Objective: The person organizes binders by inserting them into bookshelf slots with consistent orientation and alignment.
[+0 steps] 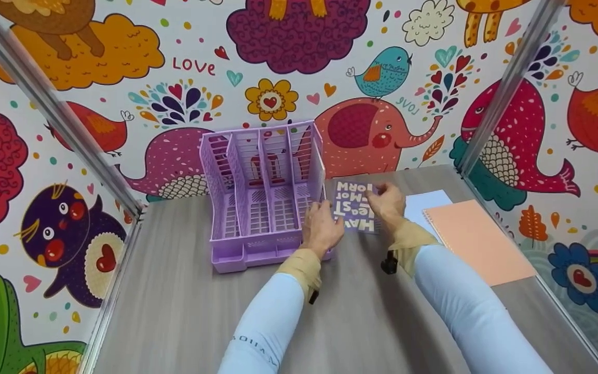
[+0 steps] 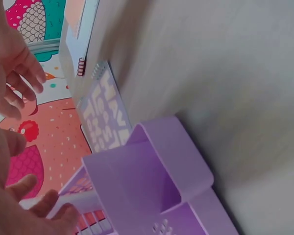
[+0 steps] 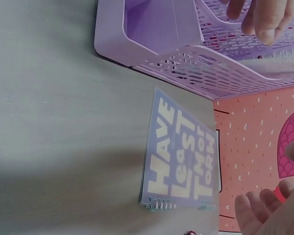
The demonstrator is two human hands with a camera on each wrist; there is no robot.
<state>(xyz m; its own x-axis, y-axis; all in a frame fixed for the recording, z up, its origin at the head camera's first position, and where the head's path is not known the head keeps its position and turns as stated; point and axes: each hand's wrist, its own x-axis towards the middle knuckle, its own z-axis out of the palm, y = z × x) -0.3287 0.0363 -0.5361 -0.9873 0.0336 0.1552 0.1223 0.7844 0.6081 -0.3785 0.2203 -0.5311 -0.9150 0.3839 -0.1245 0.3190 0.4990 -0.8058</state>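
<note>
A purple organizer [image 1: 262,243] with several upright compartments stands against the back wall. The left hand [image 1: 322,226] is at its right side, fingers loosely bent; in the right wrist view those fingers [image 3: 265,19] hang over the rightmost compartment, beside a pale spiral-bound item [image 3: 279,62] inside. Whether they touch it I cannot tell. A purple lettered spiral notebook [image 3: 179,152] lies flat to the organizer's right. Above its far right part, the right hand [image 1: 387,205] hovers, fingers spread and holding nothing in the left wrist view [image 2: 14,68].
Right of the right hand, a peach spiral notebook [image 1: 480,241] partly covers a light blue one [image 1: 426,201] on the grey tabletop [image 1: 174,311]. The patterned wall [image 1: 288,104] rises behind, with metal posts [image 1: 506,88] at both back corners.
</note>
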